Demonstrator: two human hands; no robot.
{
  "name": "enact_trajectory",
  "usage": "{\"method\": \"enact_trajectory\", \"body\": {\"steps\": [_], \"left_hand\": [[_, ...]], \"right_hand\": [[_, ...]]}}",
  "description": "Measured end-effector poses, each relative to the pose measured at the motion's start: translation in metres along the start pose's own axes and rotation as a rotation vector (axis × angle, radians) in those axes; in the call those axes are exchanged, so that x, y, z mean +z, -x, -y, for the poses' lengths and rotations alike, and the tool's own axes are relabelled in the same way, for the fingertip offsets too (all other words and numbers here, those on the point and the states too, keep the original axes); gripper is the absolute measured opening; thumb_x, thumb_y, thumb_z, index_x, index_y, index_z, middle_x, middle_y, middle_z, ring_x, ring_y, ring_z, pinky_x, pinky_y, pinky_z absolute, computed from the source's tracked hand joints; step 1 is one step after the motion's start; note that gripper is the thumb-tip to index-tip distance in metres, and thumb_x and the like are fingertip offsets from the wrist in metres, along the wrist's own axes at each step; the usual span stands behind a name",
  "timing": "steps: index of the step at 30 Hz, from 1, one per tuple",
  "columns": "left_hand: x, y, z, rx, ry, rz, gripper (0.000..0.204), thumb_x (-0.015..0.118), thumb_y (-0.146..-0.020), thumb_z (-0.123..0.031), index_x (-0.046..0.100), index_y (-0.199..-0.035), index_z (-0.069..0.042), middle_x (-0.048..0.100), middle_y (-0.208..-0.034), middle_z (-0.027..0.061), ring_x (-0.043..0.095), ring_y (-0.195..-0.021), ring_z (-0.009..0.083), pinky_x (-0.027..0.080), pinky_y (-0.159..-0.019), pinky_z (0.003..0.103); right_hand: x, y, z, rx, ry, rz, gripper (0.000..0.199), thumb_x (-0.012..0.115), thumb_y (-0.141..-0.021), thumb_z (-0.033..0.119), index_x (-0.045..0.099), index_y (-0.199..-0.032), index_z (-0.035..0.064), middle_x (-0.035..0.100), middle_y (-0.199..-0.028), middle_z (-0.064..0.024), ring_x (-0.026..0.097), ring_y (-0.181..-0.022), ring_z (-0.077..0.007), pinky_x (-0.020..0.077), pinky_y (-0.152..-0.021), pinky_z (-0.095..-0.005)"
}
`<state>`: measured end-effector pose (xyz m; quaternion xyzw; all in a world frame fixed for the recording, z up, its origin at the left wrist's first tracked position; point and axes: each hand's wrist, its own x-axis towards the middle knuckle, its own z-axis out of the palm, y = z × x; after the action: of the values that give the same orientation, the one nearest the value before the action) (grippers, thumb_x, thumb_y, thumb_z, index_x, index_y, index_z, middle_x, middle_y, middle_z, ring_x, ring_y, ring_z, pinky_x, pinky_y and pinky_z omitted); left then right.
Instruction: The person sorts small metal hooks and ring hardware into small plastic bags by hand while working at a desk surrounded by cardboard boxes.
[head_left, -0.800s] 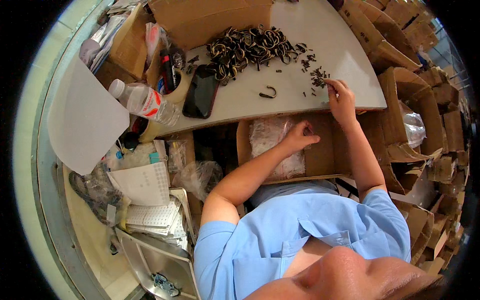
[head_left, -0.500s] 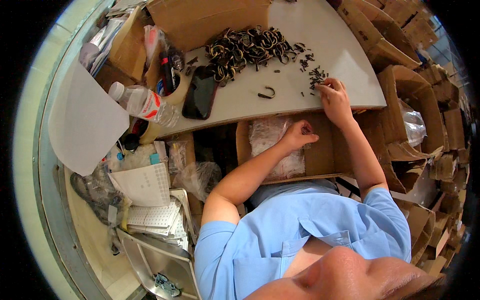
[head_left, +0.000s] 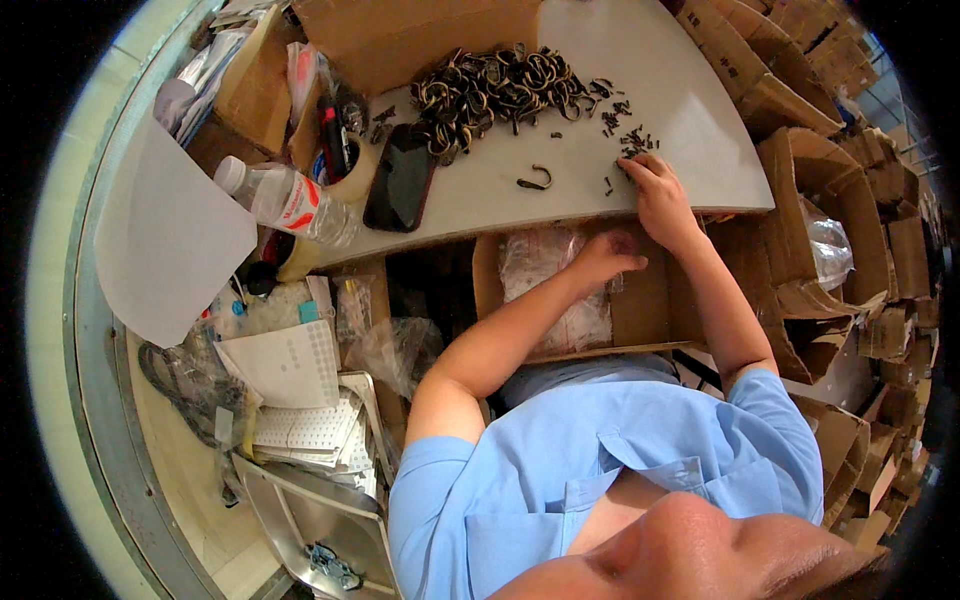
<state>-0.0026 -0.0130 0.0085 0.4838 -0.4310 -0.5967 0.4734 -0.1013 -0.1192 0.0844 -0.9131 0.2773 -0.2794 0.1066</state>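
Note:
My right hand (head_left: 662, 200) reaches over the table's front edge, its fingers drawn together at the loose group of small dark pieces (head_left: 637, 141). Whether a piece sits between the fingertips is hidden. Lower and to the left, my left hand (head_left: 608, 257) is curled above an open cardboard box (head_left: 650, 305); what its fingers hold, if anything, I cannot make out. Clear plastic bags (head_left: 545, 275) lie in that box. On the tabletop lies a single dark hook-shaped strap piece (head_left: 537, 178), apart from a large heap of black and tan curved straps (head_left: 500, 90).
A dark phone (head_left: 400, 178) and a tilted clear bottle (head_left: 295, 203) are at the table's left. Cardboard boxes (head_left: 825, 190) crowd the right side. Papers (head_left: 305, 425) and a metal tray (head_left: 300, 520) lie at lower left. A cardboard panel (head_left: 420, 35) stands behind the heap.
My right hand has shifted slightly left, its fingertips now at the left side of the small pieces. My left hand has moved slightly up and right and turned, its fingers less visible.

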Motion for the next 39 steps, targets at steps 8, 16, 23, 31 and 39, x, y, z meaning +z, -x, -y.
{"method": "enact_trajectory", "body": {"steps": [8,16,23,31,39], "left_hand": [[0.001,-0.010,0.014,0.016,0.224,0.007,0.036,0.075,-0.069,-0.018,0.056,-0.096,-0.005,0.058,-0.088,0.0053,0.054,-0.083,0.0153,0.041,-0.080,0.026],[0.001,-0.007,0.018,-0.057,0.140,-0.012,0.036,0.076,-0.069,-0.017,0.055,-0.096,-0.006,0.057,-0.088,0.0040,0.053,-0.083,0.0146,0.042,-0.077,0.026],[-0.001,-0.006,0.021,-0.071,0.221,0.033,0.035,0.074,-0.070,-0.016,0.052,-0.095,-0.005,0.054,-0.090,0.0041,0.051,-0.085,0.0136,0.040,-0.079,0.026],[0.001,-0.005,0.011,-0.073,0.150,0.008,0.034,0.072,-0.072,-0.018,0.051,-0.096,-0.004,0.054,-0.091,0.0043,0.050,-0.087,0.0146,0.040,-0.081,0.028],[0.002,-0.008,0.001,-0.027,0.198,-0.002,0.038,0.071,-0.072,-0.018,0.055,-0.103,-0.002,0.056,-0.098,0.0060,0.051,-0.094,0.0162,0.040,-0.087,0.029]], "right_hand": [[-0.013,0.005,0.013,0.162,-0.056,0.055,0.039,0.047,-0.074,-0.006,0.058,-0.110,0.0016,0.055,-0.113,-0.0168,0.051,-0.107,-0.0358,0.0417,-0.092,-0.0401],[-0.016,0.009,0.009,0.237,-0.054,0.096,0.041,0.050,-0.074,-0.005,0.058,-0.113,0.0032,0.057,-0.112,-0.0156,0.053,-0.104,-0.0338,0.0438,-0.089,-0.0373],[-0.011,-0.004,0.023,0.089,-0.088,0.136,0.041,0.054,-0.069,-0.002,0.062,-0.108,0.0055,0.056,-0.109,-0.0159,0.053,-0.102,-0.0341,0.0441,-0.090,-0.0387],[-0.011,-0.008,0.016,0.058,-0.143,0.190,0.030,0.058,-0.070,0.003,0.066,-0.099,0.0052,0.058,-0.105,-0.0137,0.055,-0.100,-0.0322,0.0444,-0.089,-0.0384],[-0.022,0.008,0.018,0.064,-0.084,0.151,0.020,0.061,-0.074,0.004,0.066,-0.093,0.0018,0.062,-0.095,-0.0139,0.060,-0.088,-0.0305,0.0482,-0.079,-0.0366]]}}
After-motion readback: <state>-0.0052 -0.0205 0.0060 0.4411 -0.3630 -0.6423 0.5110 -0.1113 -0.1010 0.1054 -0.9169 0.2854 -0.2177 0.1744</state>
